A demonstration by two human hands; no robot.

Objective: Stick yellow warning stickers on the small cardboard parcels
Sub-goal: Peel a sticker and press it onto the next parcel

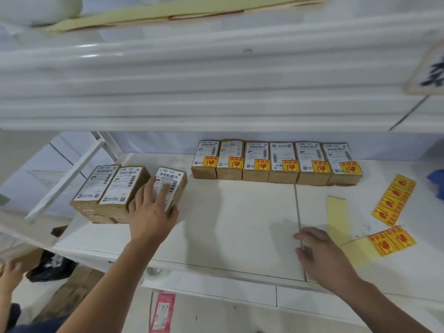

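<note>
Nearest, the right hand [319, 251] rests on the white table [240, 224] with its fingers [303, 236] loosely curled and grasping nothing. Just to the right of those fingers lies a bare pale-yellow backing paper [336, 212], and beyond it a short sticker strip [394, 240] of yellow warning labels with red marks lies flat on the table. Farther in and well to the left, the left hand [151, 210] grasps a small cardboard parcel [171, 186]. Its fingers [162, 193] are spread over the white shipping label and its thumb is hooked round the parcel's near right corner. This parcel sits tilted and carries no yellow sticker. Just left of these fingers stand two more parcels [109, 188] side by side, also without stickers. Far to the right, a longer strip of stickers [394, 199] lies aslant. Farthest back, beyond both hands' fingertips, a row of six parcels [276, 162] stands touching, each with a yellow sticker on its label's near right corner.
</note>
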